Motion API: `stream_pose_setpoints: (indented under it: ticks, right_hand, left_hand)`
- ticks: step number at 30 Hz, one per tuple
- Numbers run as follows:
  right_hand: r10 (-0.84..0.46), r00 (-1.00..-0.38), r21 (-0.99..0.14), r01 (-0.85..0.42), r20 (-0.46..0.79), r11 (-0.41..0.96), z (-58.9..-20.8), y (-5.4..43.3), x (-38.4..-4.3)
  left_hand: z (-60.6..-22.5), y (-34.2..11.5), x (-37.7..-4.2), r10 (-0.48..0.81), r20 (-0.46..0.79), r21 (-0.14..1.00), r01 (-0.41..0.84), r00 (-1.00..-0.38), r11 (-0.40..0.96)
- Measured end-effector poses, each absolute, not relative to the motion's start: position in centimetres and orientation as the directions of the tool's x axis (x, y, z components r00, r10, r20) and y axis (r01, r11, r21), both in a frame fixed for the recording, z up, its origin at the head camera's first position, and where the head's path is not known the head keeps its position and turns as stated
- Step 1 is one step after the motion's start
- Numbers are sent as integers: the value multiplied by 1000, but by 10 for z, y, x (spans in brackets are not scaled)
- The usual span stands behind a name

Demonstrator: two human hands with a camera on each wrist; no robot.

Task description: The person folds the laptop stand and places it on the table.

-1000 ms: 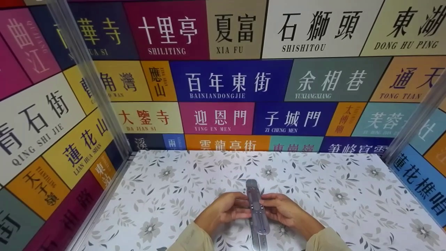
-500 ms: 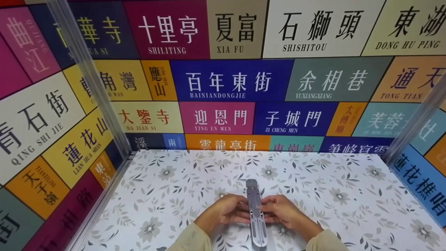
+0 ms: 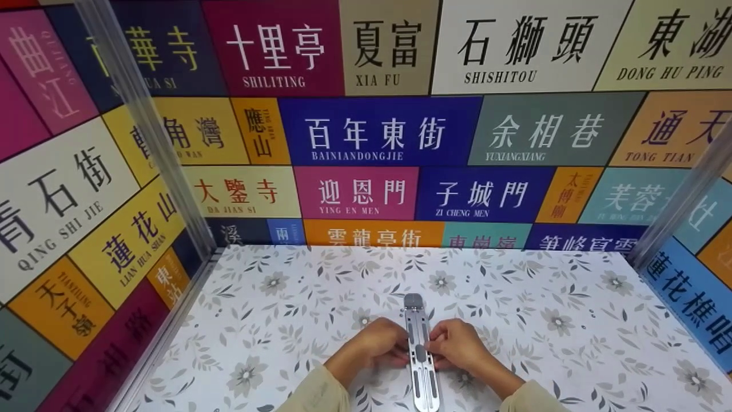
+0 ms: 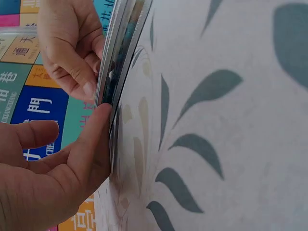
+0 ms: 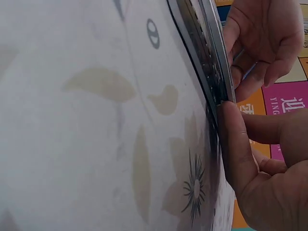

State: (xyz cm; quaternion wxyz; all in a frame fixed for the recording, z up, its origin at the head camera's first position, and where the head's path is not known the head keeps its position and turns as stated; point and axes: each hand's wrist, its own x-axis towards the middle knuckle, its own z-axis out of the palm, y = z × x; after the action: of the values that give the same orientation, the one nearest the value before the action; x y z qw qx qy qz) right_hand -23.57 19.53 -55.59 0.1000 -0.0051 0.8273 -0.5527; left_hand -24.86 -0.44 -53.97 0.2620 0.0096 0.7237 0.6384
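Note:
A silver folded laptop stand (image 3: 423,377), long and narrow with slots and dark pads, points away from me over the table. My left hand (image 3: 374,343) holds its left side with bent fingers, partly hidden behind the stand. On the opposite side my right hand (image 3: 460,346) grips the edge, thumb near a dark oval pad. The left wrist view shows the stand (image 4: 122,43) edge-on as thin stacked layers, with left fingertips against it. In the right wrist view, a right finger presses along the stand's edge (image 5: 211,53).
A white table cover (image 3: 274,320) printed with grey leaves and flowers lies under the hands. Walls of coloured sign panels (image 3: 377,131) enclose the back and sides. Clear upright strips (image 3: 151,131) stand at the back corners.
One second ago the stand's near sections were skewed apart. They now lie in line, and its upper face shows brighter with open slots. The left hand's fingers have bent more around its side.

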Motion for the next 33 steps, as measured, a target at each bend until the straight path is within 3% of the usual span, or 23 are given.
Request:
stream_pose_setpoints:
  ticks: [4,7,11,13,16,20,25,33]
  right_hand:
    - [-156,-980,-895,39,-120,445,-555,195,-233]
    - [-231,-971,-851,-67,-65,521,-553,197,-227]
    - [-388,-920,-717,-307,55,626,-547,202,-214]
    - [-456,-883,-631,-416,109,655,-544,204,-206]
    - [-542,-825,-531,-535,160,657,-541,208,-193]
    - [-603,-790,-432,-584,109,687,-540,212,-177]
    - [-593,-805,-225,-572,-36,789,-548,213,-170]
    - [-590,-795,-141,-606,144,783,-555,214,-171]
  left_hand:
    - [-537,-5,-245,374,-315,934,-213,-872,288]
    - [-532,-6,-240,423,-240,885,-18,-874,465]
    - [-520,-2,-222,503,-152,610,320,-851,725]
    - [-515,4,-209,513,-164,449,399,-843,799]
    - [-515,14,-189,448,-247,263,386,-859,884]
    - [-525,23,-176,354,-364,130,330,-862,935]
    - [-539,28,-177,357,-378,76,355,-854,932]
    - [-545,31,-187,374,-373,59,380,-849,923]
